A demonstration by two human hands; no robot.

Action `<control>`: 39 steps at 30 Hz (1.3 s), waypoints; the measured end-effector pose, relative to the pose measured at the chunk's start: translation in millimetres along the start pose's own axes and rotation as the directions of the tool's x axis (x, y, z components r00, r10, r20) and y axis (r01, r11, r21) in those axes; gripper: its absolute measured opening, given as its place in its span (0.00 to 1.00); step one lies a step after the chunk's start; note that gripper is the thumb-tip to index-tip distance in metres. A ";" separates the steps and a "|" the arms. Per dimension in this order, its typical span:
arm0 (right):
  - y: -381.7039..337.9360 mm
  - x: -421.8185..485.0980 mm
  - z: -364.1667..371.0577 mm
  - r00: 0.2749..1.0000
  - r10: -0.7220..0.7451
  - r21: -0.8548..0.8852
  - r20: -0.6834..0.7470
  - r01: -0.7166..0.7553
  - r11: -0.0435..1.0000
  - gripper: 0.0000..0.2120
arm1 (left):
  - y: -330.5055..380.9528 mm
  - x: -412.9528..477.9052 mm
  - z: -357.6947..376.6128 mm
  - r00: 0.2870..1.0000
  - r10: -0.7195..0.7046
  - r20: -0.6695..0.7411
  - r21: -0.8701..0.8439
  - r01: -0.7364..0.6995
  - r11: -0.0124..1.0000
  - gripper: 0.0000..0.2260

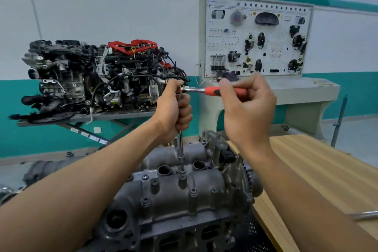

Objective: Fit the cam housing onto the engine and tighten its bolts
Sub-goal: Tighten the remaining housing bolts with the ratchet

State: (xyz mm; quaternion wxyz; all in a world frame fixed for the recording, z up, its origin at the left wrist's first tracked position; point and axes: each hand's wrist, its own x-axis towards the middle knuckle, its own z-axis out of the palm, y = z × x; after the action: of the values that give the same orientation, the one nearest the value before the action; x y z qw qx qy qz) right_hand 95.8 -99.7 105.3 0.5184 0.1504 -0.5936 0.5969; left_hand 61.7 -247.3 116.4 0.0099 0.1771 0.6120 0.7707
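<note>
Left hand (176, 108) clenched round the upright extension bar (181, 149), right hand (245, 104) gripping the red ratchet handle (216, 90), socket down on a bolt (182, 176) in the cam housing (173, 196) atop the engine.

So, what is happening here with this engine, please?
A person is tightening a bolt on the cam housing. The left hand grips the top of the long extension bar, which stands upright with its socket on a bolt. The right hand holds the ratchet's red handle, pointing to the right.
</note>
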 end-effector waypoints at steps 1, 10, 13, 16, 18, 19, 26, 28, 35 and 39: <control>-11.2 -6.5 -4.1 0.998 -0.067 -0.036 0.020 0.068 0.997 0.13 | 0.4 0.1 0.3 1.000 0.000 0.002 0.000 0.000 1.000 0.23; -45.0 -32.6 -15.7 0.976 -0.198 -0.029 0.094 0.202 0.979 0.13 | -1.9 -2.7 1.1 0.999 0.036 0.038 0.032 -0.037 0.999 0.25; -45.8 -37.8 -13.8 0.978 -0.189 -0.014 0.089 0.191 0.981 0.12 | -3.1 -2.3 0.4 0.998 0.043 0.055 0.029 -0.045 0.999 0.26; -46.4 -39.9 -13.4 0.976 -0.194 0.004 0.096 0.194 0.981 0.12 | -3.3 -2.7 0.3 0.998 0.041 0.054 0.033 -0.043 0.999 0.27; -45.2 -38.5 -13.8 0.972 -0.211 0.002 0.103 0.212 0.977 0.12 | -3.1 -2.6 0.7 0.998 0.039 0.047 0.032 -0.041 0.999 0.27; -44.0 -37.2 -14.3 0.970 -0.218 0.003 0.109 0.219 0.976 0.12 | -2.7 -3.0 1.8 0.999 0.038 0.038 0.033 -0.039 0.999 0.26; -22.4 -5.2 -17.3 0.965 -0.135 0.023 0.223 0.134 0.991 0.10 | 4.0 -6.3 4.9 0.998 0.030 -0.048 0.058 -0.028 0.998 0.23; -12.9 16.7 -15.9 0.967 0.012 -0.015 0.256 -0.008 1.000 0.08 | 8.7 -7.7 4.0 0.997 0.057 -0.061 0.032 -0.055 0.998 0.23; -18.2 57.3 -30.7 0.951 0.010 -0.014 0.308 -0.006 1.000 0.06 | 40.8 -15.0 25.3 0.985 0.174 -0.021 0.045 -0.173 0.984 0.23; -34.1 73.9 -84.2 0.888 -0.198 -0.247 0.416 0.320 0.915 0.08 | 58.9 -23.9 65.2 0.985 0.118 0.130 0.031 -0.123 0.992 0.24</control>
State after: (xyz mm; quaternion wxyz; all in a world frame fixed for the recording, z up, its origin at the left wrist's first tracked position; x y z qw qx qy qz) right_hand 128.9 -2.6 161.8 0.4853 0.2596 -0.7433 0.3803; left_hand 114.6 -206.4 178.2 -0.0009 0.2628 0.6133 0.7449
